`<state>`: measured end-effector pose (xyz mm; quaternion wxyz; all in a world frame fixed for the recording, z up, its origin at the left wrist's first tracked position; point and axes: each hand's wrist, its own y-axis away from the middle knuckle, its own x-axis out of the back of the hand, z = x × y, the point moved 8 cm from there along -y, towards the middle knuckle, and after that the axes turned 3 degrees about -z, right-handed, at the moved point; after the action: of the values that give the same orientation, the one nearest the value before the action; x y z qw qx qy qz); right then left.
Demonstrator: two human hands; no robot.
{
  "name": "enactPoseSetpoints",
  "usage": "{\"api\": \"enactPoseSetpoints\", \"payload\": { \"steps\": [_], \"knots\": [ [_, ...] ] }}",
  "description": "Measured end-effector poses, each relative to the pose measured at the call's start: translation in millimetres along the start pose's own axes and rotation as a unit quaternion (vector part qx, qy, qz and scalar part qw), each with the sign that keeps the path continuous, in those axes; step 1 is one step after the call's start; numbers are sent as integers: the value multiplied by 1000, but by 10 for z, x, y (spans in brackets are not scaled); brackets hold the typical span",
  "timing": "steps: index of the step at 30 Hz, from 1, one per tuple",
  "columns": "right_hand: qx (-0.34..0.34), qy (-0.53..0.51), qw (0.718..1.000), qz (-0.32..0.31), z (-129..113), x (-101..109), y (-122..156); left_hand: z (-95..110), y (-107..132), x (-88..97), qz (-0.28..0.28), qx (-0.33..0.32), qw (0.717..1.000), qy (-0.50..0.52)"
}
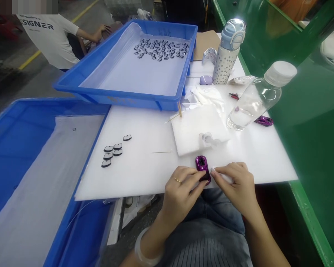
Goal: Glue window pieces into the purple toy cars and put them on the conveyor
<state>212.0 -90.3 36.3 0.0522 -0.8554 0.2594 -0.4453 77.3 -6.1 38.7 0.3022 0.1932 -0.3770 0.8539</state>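
A shiny purple toy car body [202, 167] rests at the near edge of the white board [144, 170]. My left hand [180, 189], with a ring on one finger, pinches its near end. My right hand [235, 181] is closed on a small white cloth [221, 175] right beside the car. Several small black and white window pieces [113, 150] lie on the board to the left. A thin needle [161, 152] lies in the board's middle.
A blue tray [100, 94] at the back holds many small dark pieces [161, 50]. Another blue tray [19, 148] sits at the left. White cloths [197, 128], a clear bottle [256, 100], a spotted flask [228, 52] and a second purple car [264, 121] stand right. A person in a white shirt [48, 37] works beyond.
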Motion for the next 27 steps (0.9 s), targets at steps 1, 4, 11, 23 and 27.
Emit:
{"api": "enactPoseSetpoints", "payload": {
  "steps": [1, 4, 11, 23, 27],
  "knots": [
    [-1, 1, 1000, -8, -7, -24, 0, -6, 0, -31, -5, 1, 1000, -11],
    [-8, 3, 1000, -21, -15, -51, -4, -42, -10, -63, -18, 19, 1000, -7],
    [-36, -7, 998, -46, -8, -95, -13, -115, -15, -61, -36, 68, 997, -2],
    [-142, -73, 973, -170, 122, -193, -81, -210, -26, -96, -150, 102, 983, 24],
    [-142, -28, 985, -96, 144, -150, -88, -176, -20, -87, -113, 99, 989, 9]
  ]
}}
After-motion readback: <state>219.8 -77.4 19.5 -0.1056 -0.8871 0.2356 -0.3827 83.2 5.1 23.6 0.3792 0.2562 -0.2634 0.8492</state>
